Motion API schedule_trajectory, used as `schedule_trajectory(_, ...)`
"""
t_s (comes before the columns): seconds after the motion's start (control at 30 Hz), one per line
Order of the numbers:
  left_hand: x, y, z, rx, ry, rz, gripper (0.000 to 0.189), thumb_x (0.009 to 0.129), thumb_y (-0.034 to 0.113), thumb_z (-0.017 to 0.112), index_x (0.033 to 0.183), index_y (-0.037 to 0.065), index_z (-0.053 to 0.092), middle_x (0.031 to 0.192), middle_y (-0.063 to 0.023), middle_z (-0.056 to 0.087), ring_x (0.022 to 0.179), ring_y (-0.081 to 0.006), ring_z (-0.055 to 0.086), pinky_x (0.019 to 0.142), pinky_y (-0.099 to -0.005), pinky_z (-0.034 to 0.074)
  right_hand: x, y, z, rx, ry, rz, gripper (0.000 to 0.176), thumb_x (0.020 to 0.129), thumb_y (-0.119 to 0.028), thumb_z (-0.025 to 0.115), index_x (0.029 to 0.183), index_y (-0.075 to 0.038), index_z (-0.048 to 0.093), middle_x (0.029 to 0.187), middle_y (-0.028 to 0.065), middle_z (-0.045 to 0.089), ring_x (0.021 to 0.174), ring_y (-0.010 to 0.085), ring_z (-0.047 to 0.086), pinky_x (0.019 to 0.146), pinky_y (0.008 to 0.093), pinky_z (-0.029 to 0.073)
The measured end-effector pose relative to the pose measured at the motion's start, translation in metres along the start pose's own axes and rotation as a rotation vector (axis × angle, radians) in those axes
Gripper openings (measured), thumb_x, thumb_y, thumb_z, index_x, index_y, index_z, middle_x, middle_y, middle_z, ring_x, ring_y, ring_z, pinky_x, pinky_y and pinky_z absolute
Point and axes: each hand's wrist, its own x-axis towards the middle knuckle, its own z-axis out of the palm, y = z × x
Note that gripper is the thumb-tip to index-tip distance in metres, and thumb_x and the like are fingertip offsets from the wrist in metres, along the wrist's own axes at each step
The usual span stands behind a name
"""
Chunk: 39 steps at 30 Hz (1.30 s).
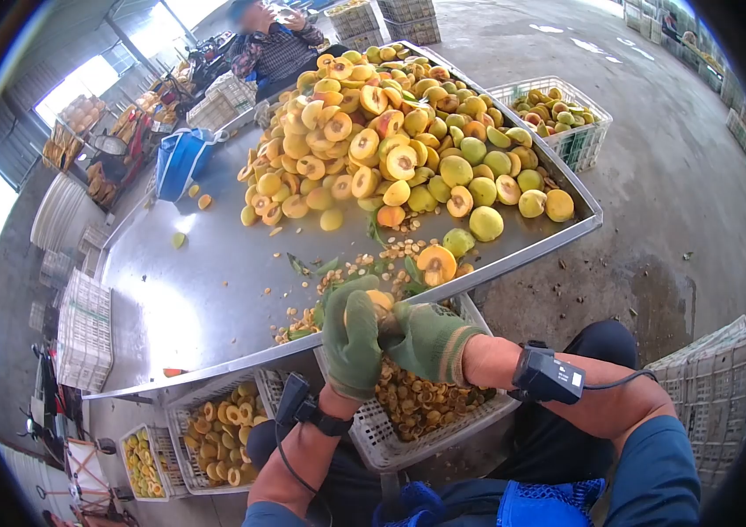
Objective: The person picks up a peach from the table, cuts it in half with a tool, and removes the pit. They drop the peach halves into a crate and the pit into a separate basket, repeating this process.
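Both my hands wear green knit gloves and meet at the near edge of the metal table. My left hand [351, 338] is closed around a yellow peach [380, 300], partly hidden by the fingers. Pressed against it from the right is my right hand [430, 338], its fingers curled; what they grip, if anything, is hidden. Just beyond lie a cut peach half [436, 263], scattered pale slices and green leaves [325, 268]. Directly below my hands, a white crate [386, 448] holds many brown pits and scraps [426, 408].
A large pile of whole and halved peaches [364, 132] covers the far part of the raised-rim table [162, 307]. Crates [215, 430] of fruit stand at lower left, another crate [597, 132] at right. A blue bag [181, 162] sits at left; a person [276, 44] is beyond.
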Motion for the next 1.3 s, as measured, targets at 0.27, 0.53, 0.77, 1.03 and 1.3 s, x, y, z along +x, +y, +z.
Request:
schedule_trajectory(0.27, 0.001, 0.002, 0.0, -0.044, -0.062, 0.038, 0.031, 0.106, 0.023, 0.053, 0.124, -0.001, 0.062, 0.112, -0.0119, 0.066, 0.098, -0.0201, 0.064, 0.088, -0.0346, 0.052, -0.003, -0.006, -0.001, 0.256, -0.083, 0.092, 0.014, 0.091, -0.017, 0.069, 0.102, -0.009, 0.071, 0.086, 0.0058, 0.073, 0.083, 0.0212, 0.07, 0.077, 0.0356, 0.054)
schedule_trajectory(0.53, 0.003, 0.008, -0.003, -0.014, -0.153, 0.158, 0.037, 0.107, 0.031, 0.054, 0.124, -0.001, 0.061, 0.109, -0.0125, 0.07, 0.096, -0.0211, 0.068, 0.087, -0.0358, 0.056, -0.018, -0.038, -0.056, 0.756, -0.481, 0.418, 0.02, 0.096, -0.024, 0.061, 0.1, -0.006, 0.069, 0.067, -0.0015, 0.057, 0.051, 0.0146, 0.053, 0.044, 0.0301, 0.044)
schedule_trajectory(0.77, 0.0, 0.01, -0.001, -0.206, -0.168, 0.042, 0.034, 0.106, 0.025, 0.051, 0.121, -0.002, 0.064, 0.107, -0.0125, 0.07, 0.088, -0.0194, 0.066, 0.078, -0.0333, 0.054, -0.017, -0.018, -0.061, 1.05, -0.8, 0.423, 0.02, 0.095, -0.026, 0.058, 0.095, -0.009, 0.067, 0.063, -0.0034, 0.052, 0.044, 0.0104, 0.046, 0.039, 0.0293, 0.04)
schedule_trajectory(1.03, 0.014, 0.031, -0.009, -0.003, -0.398, -0.039, 0.036, 0.107, 0.027, 0.049, 0.121, -0.002, 0.065, 0.102, -0.0114, 0.07, 0.09, -0.0186, 0.066, 0.08, -0.0332, 0.053, -0.014, -0.026, -0.058, 0.679, -0.662, 0.436, 0.019, 0.091, -0.026, 0.061, 0.093, -0.008, 0.064, 0.061, -0.0017, 0.048, 0.042, 0.0122, 0.042, 0.038, 0.0306, 0.036)
schedule_trajectory(1.3, 0.019, 0.024, -0.012, -0.224, -0.436, -0.128, 0.058, 0.106, 0.043, 0.05, 0.141, -0.003, 0.053, 0.117, -0.013, 0.07, 0.105, -0.0205, 0.067, 0.093, -0.0351, 0.053, -0.012, -0.012, -0.057, 1.075, -0.791, 0.466, 0.024, 0.095, -0.027, 0.064, 0.097, -0.003, 0.069, 0.06, -0.0031, 0.048, 0.04, 0.007, 0.037, 0.036, 0.0245, 0.031)
